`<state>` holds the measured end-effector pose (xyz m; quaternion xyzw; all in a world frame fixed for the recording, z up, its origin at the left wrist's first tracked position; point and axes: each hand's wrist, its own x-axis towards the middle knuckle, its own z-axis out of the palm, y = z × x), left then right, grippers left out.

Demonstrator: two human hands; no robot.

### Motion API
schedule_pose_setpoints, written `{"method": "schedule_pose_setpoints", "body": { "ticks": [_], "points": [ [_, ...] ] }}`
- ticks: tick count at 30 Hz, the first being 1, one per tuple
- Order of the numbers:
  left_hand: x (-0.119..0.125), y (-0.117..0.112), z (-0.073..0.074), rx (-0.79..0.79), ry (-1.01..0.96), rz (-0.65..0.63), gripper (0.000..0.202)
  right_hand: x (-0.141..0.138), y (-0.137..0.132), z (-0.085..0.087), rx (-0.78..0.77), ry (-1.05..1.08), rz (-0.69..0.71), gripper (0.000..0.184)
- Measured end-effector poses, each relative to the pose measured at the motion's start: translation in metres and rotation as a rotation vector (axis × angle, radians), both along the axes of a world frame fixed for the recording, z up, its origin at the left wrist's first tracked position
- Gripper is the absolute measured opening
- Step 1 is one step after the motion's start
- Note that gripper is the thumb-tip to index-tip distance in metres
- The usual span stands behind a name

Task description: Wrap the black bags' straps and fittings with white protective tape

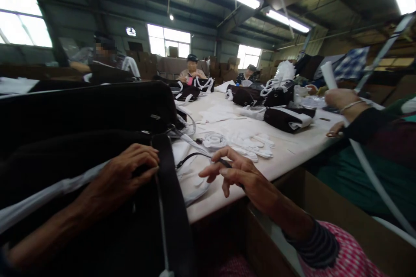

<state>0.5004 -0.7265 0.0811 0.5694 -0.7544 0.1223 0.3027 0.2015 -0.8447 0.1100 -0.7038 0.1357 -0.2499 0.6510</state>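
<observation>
Black handbag (81,112) under left hand (130,171); white gloves (250,147) beyond right hand (240,177).

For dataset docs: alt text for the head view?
Two bare hands work at a long white table: the left hand rests on a large black bag, and the right hand pinches a thin black cord. Co-workers sit farther along the table among more black bags.

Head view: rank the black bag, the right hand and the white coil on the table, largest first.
1. Black bag, under the left hand.
2. Right hand.
3. White coil.
The right hand sits nearer the camera than the coil, so that order is unsure.
</observation>
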Motion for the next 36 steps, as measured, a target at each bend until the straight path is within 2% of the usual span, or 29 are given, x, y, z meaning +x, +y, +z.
{"method": "schedule_pose_setpoints", "body": {
  "ticks": [3,5,7,9,11,13,15,17,19,20,21,23,25,29,32,36],
  "points": [
    [-0.013,0.010,0.005,-0.093,-0.196,-0.041,0.018,0.010,0.011,0.002,-0.442,0.192,-0.053,0.014],
    [-0.019,0.018,0.006,-0.135,-0.346,-0.085,0.020,0.016,0.017,0.001,-0.703,0.196,-0.129,0.018],
    [-0.024,0.026,0.007,-0.195,-0.469,-0.117,0.019,0.018,0.022,0.002,-0.785,0.165,-0.166,0.020],
    [-0.028,0.032,0.009,-0.261,-0.567,-0.110,0.016,0.017,0.024,0.006,-0.713,0.137,-0.169,0.024],
    [-0.031,0.034,0.012,-0.219,-0.601,-0.071,0.018,0.011,0.023,0.014,-0.608,0.122,-0.139,0.034],
    [-0.033,0.033,0.016,-0.053,-0.518,0.007,0.024,0.002,0.021,0.023,-0.517,0.135,-0.045,0.053],
    [-0.035,0.028,0.022,0.142,-0.333,0.109,0.025,-0.008,0.019,0.031,-0.463,0.189,0.074,0.064],
    [-0.035,0.021,0.029,0.278,-0.110,0.184,0.022,-0.015,0.018,0.035,-0.482,0.265,0.103,0.051],
    [-0.033,0.014,0.036,0.378,0.099,0.214,0.020,-0.018,0.020,0.035,-0.589,0.332,0.050,0.022],
    [-0.031,0.010,0.039,0.429,0.192,0.224,0.019,-0.018,0.021,0.035,-0.645,0.356,0.024,0.016],
    [-0.030,0.007,0.041,0.480,0.275,0.240,0.017,-0.016,0.023,0.034,-0.686,0.363,0.008,0.019],
    [-0.027,0.001,0.045,0.580,0.408,0.282,0.014,-0.007,0.026,0.034,-0.708,0.329,-0.004,0.024],
    [-0.026,-0.003,0.048,0.669,0.543,0.322,0.014,0.005,0.028,0.036,-0.668,0.292,0.008,0.024],
    [-0.026,-0.008,0.050,0.760,0.784,0.371,0.013,0.039,0.021,0.037,-0.562,0.266,0.141,0.019],
    [-0.025,-0.008,0.048,0.769,0.848,0.371,0.014,0.063,0.012,0.023,-0.361,0.213,0.214,0.019],
    [-0.022,-0.007,0.043,0.759,0.906,0.357,0.017,0.086,0.005,-0.005,-0.032,0.140,0.112,0.025]
  ]
}}
